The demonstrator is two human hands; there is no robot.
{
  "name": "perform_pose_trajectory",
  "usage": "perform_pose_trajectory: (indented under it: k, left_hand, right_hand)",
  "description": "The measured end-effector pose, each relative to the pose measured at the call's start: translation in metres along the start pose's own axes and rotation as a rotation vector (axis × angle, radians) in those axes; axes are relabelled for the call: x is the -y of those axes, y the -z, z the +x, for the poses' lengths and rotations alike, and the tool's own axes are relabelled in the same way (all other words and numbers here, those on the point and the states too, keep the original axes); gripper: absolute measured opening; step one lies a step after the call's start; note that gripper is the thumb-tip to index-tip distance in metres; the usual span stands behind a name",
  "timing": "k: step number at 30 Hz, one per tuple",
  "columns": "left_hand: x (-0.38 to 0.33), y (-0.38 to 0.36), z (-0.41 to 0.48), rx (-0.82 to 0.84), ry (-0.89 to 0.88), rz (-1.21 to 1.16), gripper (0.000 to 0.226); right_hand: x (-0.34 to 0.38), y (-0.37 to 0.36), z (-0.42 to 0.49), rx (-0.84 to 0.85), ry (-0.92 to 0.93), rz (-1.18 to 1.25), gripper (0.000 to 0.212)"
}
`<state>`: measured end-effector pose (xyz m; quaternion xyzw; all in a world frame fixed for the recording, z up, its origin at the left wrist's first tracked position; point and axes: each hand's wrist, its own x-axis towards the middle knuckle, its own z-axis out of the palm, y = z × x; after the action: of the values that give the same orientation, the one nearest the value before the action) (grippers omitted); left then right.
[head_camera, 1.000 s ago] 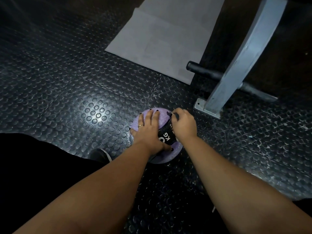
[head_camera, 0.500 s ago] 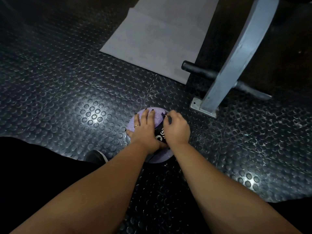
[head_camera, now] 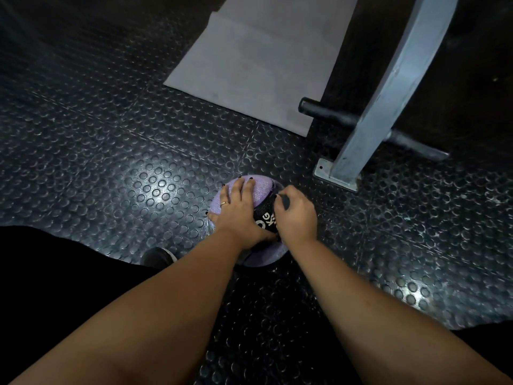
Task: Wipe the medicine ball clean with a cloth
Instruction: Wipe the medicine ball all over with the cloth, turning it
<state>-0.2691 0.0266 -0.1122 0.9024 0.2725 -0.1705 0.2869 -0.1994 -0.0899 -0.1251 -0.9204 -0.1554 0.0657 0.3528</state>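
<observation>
Sitting on the studded floor (head_camera: pixel 138 162), the medicine ball (head_camera: pixel 262 188) lies under 2 hands: left hand (head_camera: pixel 238 212) spread flat on its left top, right hand (head_camera: pixel 297 215) bunched around a dark cloth (head_camera: pixel 285 202) against its right side.

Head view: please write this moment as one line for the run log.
medicine ball: on studded floor | left hand: flat on its top | right hand: grips dark cloth against its right side

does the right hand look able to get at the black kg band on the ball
Probably yes: the right hand sits beside the black band, its lettered middle bare between it and the left hand.
</observation>
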Motion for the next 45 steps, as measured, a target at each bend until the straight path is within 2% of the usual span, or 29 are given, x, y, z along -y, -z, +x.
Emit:
perform_pose_trajectory:
  k: [4,6,8,11,17,20,27,29,34,40,45]
  left_hand:
    - [0.010,0.000,0.002,-0.009,0.007,-0.065,0.130]
    - [0.016,-0.001,0.002,-0.013,0.000,-0.078,0.134]
    - [0.019,-0.002,0.003,-0.021,-0.002,-0.076,0.139]
    - [0.019,-0.001,0.005,-0.041,0.013,-0.096,0.141]
    - [0.015,0.005,0.002,-0.039,0.027,-0.119,0.144]
    - [0.016,0.006,0.005,-0.052,0.040,-0.133,0.143]
    - [0.031,0.012,0.016,-0.069,0.037,-0.194,0.131]
    - [0.034,0.011,0.016,-0.065,0.045,-0.210,0.133]
    - [0.032,0.011,0.014,-0.064,0.071,-0.211,0.144]
    - [0.034,0.010,0.011,-0.081,0.062,-0.215,0.146]
    - [0.037,0.014,0.016,-0.103,0.052,-0.243,0.142]
  right_hand:
    - [0.003,-0.004,-0.025,0.002,0.262,-0.055,0.016]
    - [0.001,-0.004,-0.023,-0.003,0.366,-0.117,0.023]
    - [0.004,-0.005,-0.017,-0.010,0.321,-0.114,0.023]
    - [0.013,-0.009,-0.004,0.006,0.157,-0.101,0.017]
    - [0.015,-0.010,0.051,0.129,-0.026,-0.182,0.018]
    - [0.017,-0.010,0.056,0.168,0.017,-0.156,0.016]
    - [0.017,-0.015,-0.006,0.095,0.333,0.000,0.015]
    - [0.013,-0.016,-0.006,0.074,0.368,0.001,0.016]
    - [0.010,-0.018,0.010,0.014,0.206,0.039,0.016]
    - [0.000,-0.014,0.048,0.091,-0.046,-0.021,0.015]
    - [0.008,-0.017,0.019,0.030,0.053,0.089,0.011]
